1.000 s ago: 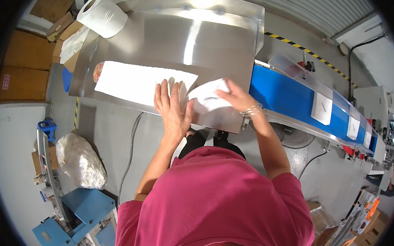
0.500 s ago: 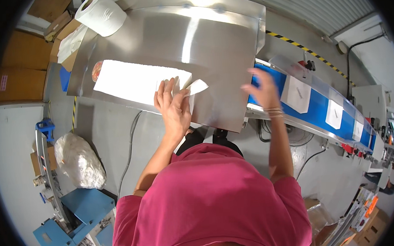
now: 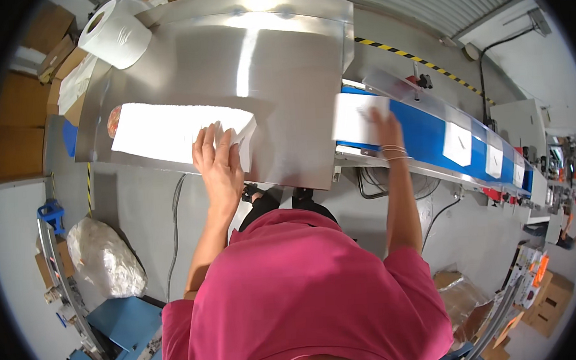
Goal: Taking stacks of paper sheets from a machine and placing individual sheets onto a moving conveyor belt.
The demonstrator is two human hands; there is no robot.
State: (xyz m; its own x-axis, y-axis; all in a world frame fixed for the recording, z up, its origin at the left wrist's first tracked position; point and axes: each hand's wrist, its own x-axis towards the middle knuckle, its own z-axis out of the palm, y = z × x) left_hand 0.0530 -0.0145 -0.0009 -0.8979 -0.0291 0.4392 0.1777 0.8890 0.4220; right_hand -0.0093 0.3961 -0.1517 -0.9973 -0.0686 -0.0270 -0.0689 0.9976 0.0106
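Note:
A long row of white paper envelopes (image 3: 168, 131) lies packed together on a steel table (image 3: 295, 62). A round reddish object (image 3: 113, 122) sits against its left end. My left hand (image 3: 218, 161) rests on the row's right end, fingers bent and apart. At the table's right side, my right hand (image 3: 390, 132) has its fingers on the right edge of a single white envelope (image 3: 358, 119), which is blurred by motion. That envelope is over the start of a blue conveyor belt (image 3: 422, 122). Further along the belt lie several white envelopes (image 3: 457, 144) with pointed flaps.
A big white roll (image 3: 114, 34) stands at the table's far left corner. Clear guards (image 3: 404, 92) run along the belt's far side. A cable (image 3: 176, 238) crosses the floor by my left arm, near a plastic-wrapped bundle (image 3: 106, 258). Cardboard boxes (image 3: 18, 119) stand at left.
The loose flap at the row's right end is gone. My right hand, bare before, now has an envelope at the belt's start. Belt envelopes have moved right; the view has shifted.

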